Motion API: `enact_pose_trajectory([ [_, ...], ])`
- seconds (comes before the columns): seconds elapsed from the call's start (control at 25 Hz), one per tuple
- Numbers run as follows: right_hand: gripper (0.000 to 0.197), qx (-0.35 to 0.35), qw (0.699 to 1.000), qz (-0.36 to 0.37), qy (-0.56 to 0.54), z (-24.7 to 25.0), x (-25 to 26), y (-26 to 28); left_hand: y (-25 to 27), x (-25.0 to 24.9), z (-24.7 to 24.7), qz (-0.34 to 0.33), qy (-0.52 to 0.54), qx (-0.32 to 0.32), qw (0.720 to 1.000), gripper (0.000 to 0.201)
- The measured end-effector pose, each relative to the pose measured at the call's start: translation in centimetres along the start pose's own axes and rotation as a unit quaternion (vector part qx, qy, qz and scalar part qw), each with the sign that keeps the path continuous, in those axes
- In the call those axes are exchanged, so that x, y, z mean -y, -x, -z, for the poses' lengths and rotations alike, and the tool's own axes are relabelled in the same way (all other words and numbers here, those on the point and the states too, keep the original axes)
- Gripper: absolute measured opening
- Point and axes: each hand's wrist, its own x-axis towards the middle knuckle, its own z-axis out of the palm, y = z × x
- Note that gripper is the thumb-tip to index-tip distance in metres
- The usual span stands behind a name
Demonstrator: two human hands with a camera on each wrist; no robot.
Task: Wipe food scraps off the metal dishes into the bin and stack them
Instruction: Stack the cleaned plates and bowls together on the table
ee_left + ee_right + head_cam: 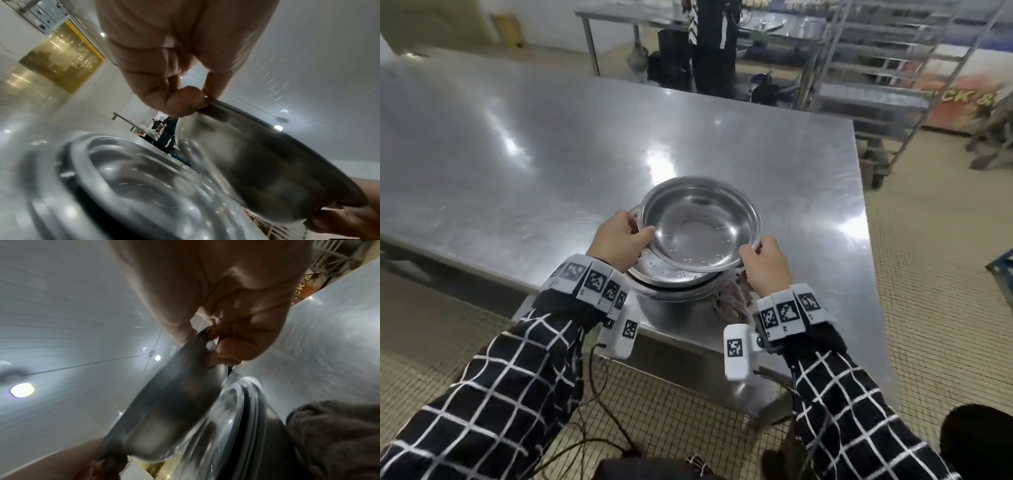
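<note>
Your left hand point(619, 240) and right hand point(765, 265) pinching opposite rims of a round, shiny steel dish point(700, 222), tilted over the dish stack point(674, 279) near the brushed-metal bench point(517, 154) edge, crumpled brown cloth point(732, 301) just right.

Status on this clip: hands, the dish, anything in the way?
Left hand and right hand each grip the top dish by its rim. Dish tilted above the stack, not seated. Cloth beside the stack, clear.

Both hands hold a round, shallow, shiny steel dish point(700, 224) by its rim, left hand point(618, 240) and right hand point(765, 265) on opposite sides, above a stack of similar metal dishes point(671, 279) on the brushed steel tabletop point(517, 164). A crumpled brownish cloth point(732, 303) lies just beside the stack.
</note>
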Motion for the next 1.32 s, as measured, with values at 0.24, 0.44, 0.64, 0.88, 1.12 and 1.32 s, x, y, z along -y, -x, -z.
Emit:
enact_pose_trajectory([
  [0.24,0.019,0.014,0.992,-0.013,0.124,-4.5,0.4,-0.4,-2.5,4.7,1.8,0.001,-0.139,0.071,0.988,0.023],
  [0.44,0.025,-0.079,0.978,-0.026,0.193,-6.9,0.0,0.0,-4.6,7.0,2.2,-0.04,-0.215,0.107,0.97,0.026],
  [0.64,0.061,-0.154,0.979,-0.126,0.052,-8.2,-0.1,0.2,-7.0,9.0,2.0,0.021,-0.123,0.107,0.986,0.052],
  [0.88,0.068,-0.094,0.974,-0.204,0.035,-8.7,0.0,1.0,-6.7,10.7,2.2,0.068,-0.039,0.166,0.983,0.048],
  [1.12,0.095,-0.055,0.979,-0.191,0.042,-9.7,-2.4,4.2,-1.2,12.7,3.8,0.104,0.039,0.153,0.982,0.043],
  [1.32,0.072,0.013,0.982,-0.18,0.049,-8.9,-3.0,10.3,6.3,14.0,5.6,0.118,0.004,0.129,0.985,0.038],
])
